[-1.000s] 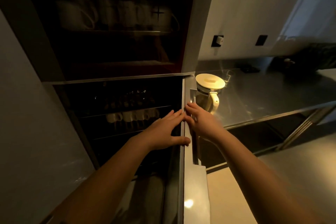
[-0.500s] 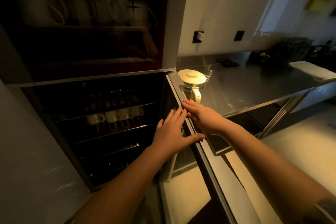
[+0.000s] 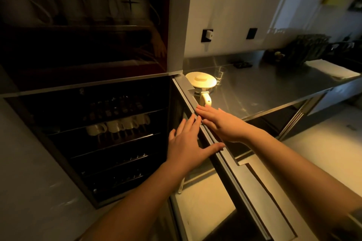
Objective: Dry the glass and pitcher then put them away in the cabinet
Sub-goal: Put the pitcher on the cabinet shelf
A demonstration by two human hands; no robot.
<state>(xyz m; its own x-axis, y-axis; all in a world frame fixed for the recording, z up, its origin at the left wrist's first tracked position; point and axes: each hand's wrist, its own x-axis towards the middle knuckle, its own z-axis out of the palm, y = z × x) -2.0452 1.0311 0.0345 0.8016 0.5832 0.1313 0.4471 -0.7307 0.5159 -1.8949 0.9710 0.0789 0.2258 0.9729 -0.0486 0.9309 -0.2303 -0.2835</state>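
The pitcher [image 3: 201, 84] with a cream lid and handle stands on the steel counter [image 3: 274, 88], partly hidden behind the cabinet door's edge. A clear glass [image 3: 220, 74] stands just behind it. The lower cabinet [image 3: 94, 133] is open, with dark wire racks inside. Its door [image 3: 221, 154] is swung out toward me. My left hand [image 3: 188, 143] lies flat on the door's inner side, thumb hooked over the edge. My right hand [image 3: 219, 121] rests with straight fingers on the door's outer side.
White cups [image 3: 117, 125] hang on a rack inside the lower cabinet. White mugs [image 3: 78, 6] sit behind the dark upper glass door. A white cloth [image 3: 331, 68] and dark items lie at the counter's far right. Two wall sockets [image 3: 207, 34] are above the counter.
The cabinet door has swung further open toward me, and both hands have moved with its edge. The view has shifted left and back, showing more of the counter.
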